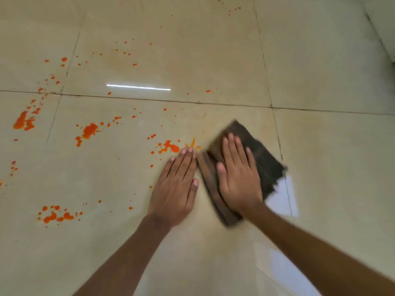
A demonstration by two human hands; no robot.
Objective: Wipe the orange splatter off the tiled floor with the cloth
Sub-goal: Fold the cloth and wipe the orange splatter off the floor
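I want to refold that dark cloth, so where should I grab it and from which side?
Probably pinch the cloth at its bare far-right edge, from the right: the right hand lies flat over its left half, and the left hand blocks the left side.

Cloth (263, 159): dark brown, folded, lying flat on the floor right of centre, its edges blurred, pressed under the flat right hand (237, 180). Orange splatter (89, 130): bright blobs and fine drops scattered over the left and middle tiles, the nearest patch just left of the cloth, with a thin smear beside it. Tiled floor (320, 60): glossy beige squares, thin dark grout lines.
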